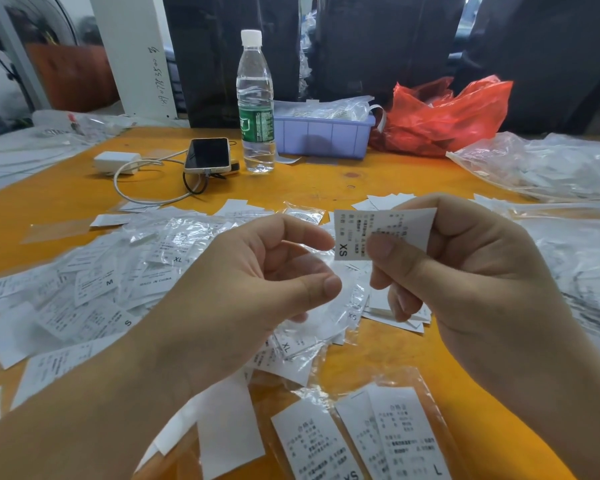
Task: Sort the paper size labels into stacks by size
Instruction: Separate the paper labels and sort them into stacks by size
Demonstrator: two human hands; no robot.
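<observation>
Across the orange table [326, 188], a loose heap of paper size labels [101, 292] spreads from nine o'clock to the centre, some in clear sleeves, marked XL, M and S. At six o'clock lie separate labels [406, 438], one reading L. Above the heap, the left hand [243, 289] hovers with fingers loosely curled, holding nothing. At three o'clock, the right hand [465, 268] pinches an XS label [371, 233] between thumb and fingers, its free end sticking out toward nine o'clock.
</observation>
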